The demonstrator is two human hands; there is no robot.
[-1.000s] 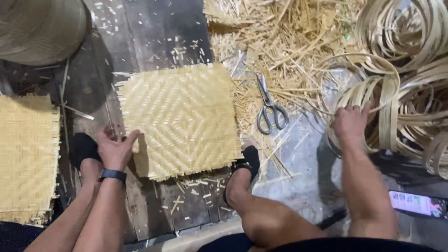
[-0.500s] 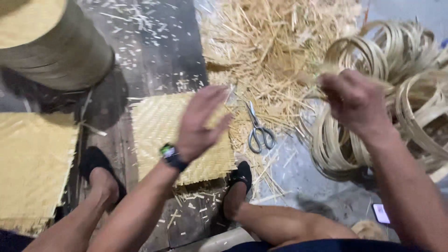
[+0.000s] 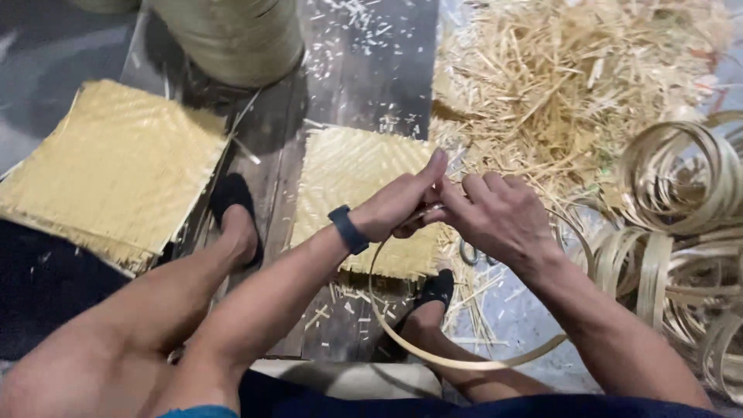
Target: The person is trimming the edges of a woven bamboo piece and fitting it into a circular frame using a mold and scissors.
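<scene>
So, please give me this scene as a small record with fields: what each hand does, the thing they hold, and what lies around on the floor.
left hand: grips the thin pale bamboo strip, wrist wears a dark band
right hand: pinches the same strip next to the left hand
strip shape: bent in one loop below the hands
under hands: square woven yellow mat on dark wooden boards
left side: stack of woven yellow mats
right side: coils of flat bamboo strips
top right: heap of pale bamboo shavings
</scene>
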